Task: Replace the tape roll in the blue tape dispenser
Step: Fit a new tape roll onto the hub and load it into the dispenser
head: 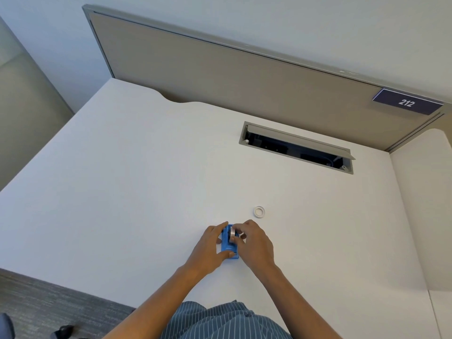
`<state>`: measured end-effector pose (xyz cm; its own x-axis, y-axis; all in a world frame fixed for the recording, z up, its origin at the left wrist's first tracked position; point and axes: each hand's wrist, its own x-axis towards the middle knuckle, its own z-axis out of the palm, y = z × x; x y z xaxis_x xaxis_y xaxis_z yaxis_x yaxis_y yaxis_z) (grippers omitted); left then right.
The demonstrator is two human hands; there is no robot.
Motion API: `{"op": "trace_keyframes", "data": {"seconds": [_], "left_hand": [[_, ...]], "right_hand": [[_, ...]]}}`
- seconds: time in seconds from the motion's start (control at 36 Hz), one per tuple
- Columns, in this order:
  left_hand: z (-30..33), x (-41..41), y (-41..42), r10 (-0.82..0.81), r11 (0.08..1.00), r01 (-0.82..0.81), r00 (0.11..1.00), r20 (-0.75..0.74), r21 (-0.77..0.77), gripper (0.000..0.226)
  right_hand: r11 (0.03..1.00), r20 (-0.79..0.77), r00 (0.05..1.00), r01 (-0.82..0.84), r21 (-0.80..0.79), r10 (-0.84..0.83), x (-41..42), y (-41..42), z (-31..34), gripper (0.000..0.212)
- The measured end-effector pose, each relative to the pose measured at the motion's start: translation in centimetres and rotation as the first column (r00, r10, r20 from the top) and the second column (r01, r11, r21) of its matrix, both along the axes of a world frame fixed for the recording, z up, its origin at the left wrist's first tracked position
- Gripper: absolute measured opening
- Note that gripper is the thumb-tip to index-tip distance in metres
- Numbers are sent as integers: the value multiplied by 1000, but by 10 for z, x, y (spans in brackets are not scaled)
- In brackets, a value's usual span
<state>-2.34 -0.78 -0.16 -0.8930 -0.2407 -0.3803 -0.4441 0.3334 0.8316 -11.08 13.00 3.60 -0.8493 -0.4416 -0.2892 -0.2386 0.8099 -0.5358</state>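
White desk (122, 179), dispenser (229, 243) near front edge. L hand (211, 245) clamps it, R hand (252, 241) pinches roll (232, 233) at the cradle. Spare ring (259, 212) nearby. If roll's tilted, hub prob jams.

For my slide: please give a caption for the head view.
Left hand steadies the blue tape dispenser while right hand seats a tape roll.

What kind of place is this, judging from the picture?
Probably an office workstation: a white desk with a cable hatch, a grey partition panel behind it, and a number plate reading 212.
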Motion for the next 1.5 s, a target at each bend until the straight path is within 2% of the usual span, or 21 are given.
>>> {"op": "trace_keyframes", "data": {"seconds": [0.42,0.61,0.78,1.5], "left_hand": [[1,0,1,3,1000,-3,1000,-7,5,87],[0,0,0,-9,1000,9,1000,3,-11,87],[-1,1,-1,-14,1000,14,1000,6,-18,88],[-1,2,-1,-22,999,22,1000,2,-27,88]], "right_hand": [[1000,14,1000,-24,15,24,2,2,1,32],[999,-46,999,-6,44,8,1,0,6,19],[999,-97,995,-11,42,15,0,0,10,18],[999,-50,998,25,45,-23,3,-4,13,15]]}}
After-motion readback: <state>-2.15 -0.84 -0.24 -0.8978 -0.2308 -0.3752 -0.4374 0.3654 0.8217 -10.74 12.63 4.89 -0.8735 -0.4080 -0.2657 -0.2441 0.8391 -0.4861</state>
